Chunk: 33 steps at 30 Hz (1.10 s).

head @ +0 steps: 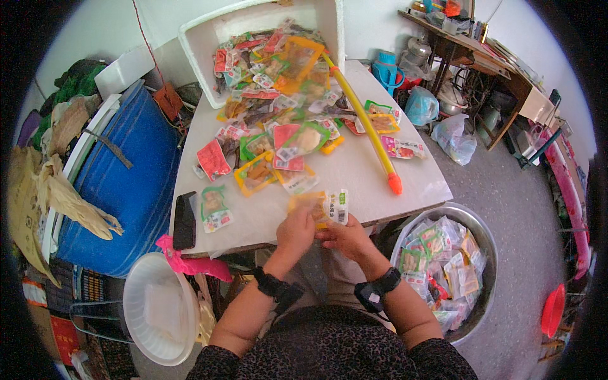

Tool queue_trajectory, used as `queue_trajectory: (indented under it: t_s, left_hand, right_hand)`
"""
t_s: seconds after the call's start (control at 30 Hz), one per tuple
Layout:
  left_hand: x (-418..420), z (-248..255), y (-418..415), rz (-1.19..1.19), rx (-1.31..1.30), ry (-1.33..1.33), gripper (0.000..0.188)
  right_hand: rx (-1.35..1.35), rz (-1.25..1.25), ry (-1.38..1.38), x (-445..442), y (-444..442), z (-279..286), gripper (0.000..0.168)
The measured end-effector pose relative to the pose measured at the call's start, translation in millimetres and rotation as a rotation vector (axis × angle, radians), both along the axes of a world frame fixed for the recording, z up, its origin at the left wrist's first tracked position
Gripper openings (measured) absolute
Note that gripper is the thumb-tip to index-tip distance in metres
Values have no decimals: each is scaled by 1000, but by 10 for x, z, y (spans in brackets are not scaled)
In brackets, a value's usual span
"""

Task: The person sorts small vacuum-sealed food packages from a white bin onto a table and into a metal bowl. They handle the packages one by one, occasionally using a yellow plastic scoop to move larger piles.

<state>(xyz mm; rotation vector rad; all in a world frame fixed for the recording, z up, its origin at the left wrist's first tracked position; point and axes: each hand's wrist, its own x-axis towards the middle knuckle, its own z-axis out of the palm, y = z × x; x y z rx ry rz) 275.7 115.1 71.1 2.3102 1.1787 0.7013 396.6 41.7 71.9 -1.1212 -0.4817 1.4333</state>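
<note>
Over the near edge of the white table (247,221), my left hand (295,232) and my right hand (346,236) together hold a yellow-edged plastic food packet (336,206) that bears writing. A clear film seems to cover its left part. To the left lie a green-edged packet (216,209) and a black smartphone (185,221). Farther back, a heap of small food packets (266,109) spills from a tipped white foam box (197,61). A yellow tube with orange ends (365,118) lies slanting on the right, its far end against the heap.
A steel basin (491,266) of bagged packets stands at the lower right. A translucent plastic tub (137,308) stands at the lower left, by a pink cloth (204,266) at the table's corner. A blue barrel (128,175) is left of the table. Plastic bags (453,137) sit on the floor.
</note>
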Motion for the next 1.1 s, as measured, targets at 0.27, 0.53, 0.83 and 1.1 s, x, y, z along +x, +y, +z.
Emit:
queue_trajectory:
  t_s: [0.27, 0.53, 0.83, 1.1]
  left_hand:
    - [-15, -65, -51, -33, 66, 47, 15]
    - [-4, -45, -96, -78, 117, 17, 15]
    - [-60, -40, -31, -152, 79, -46, 20]
    - [114, 174, 429, -141, 195, 39, 25]
  right_hand:
    - [-98, 92, -444, 396, -82, -186, 7]
    - [-91, 39, -379, 10, 107, -188, 6]
    - [-34, 108, -639, 40, 185, -72, 17]
    - [172, -158, -1118, 305, 329, -231, 21]
